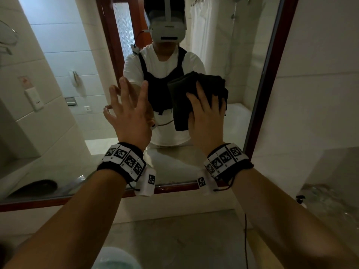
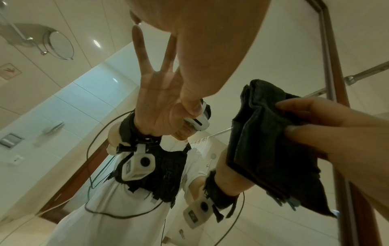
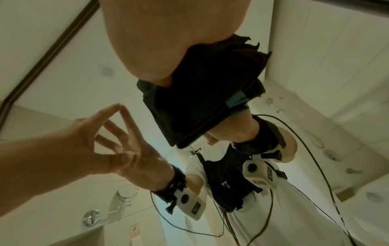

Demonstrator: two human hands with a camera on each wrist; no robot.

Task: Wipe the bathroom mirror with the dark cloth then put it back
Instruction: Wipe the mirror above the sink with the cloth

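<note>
The bathroom mirror [image 1: 77, 94] fills the view ahead in a red-brown frame. My right hand [image 1: 206, 117] holds the folded dark cloth [image 1: 180, 98] against the glass right of centre, with fingers spread and bent over its bunched top. The cloth's lower part hangs below my palm [image 3: 157, 41]; a teal tag [image 3: 236, 101] shows on its edge. The cloth [image 2: 263, 149] and its reflection meet at the glass. My left hand [image 1: 128, 109] is raised beside it, fingers straight and spread, fingertips [image 3: 118, 106] touching the mirror, holding nothing.
The mirror frame [image 1: 272, 74] runs down the right side, with tiled wall beyond. Below lies a pale stone counter [image 1: 184, 239], with a basin rim [image 1: 116, 257] at the bottom edge. A round swing-arm mirror [image 1: 7, 35] hangs far left. A small pump bottle [image 1: 301, 199] stands at right.
</note>
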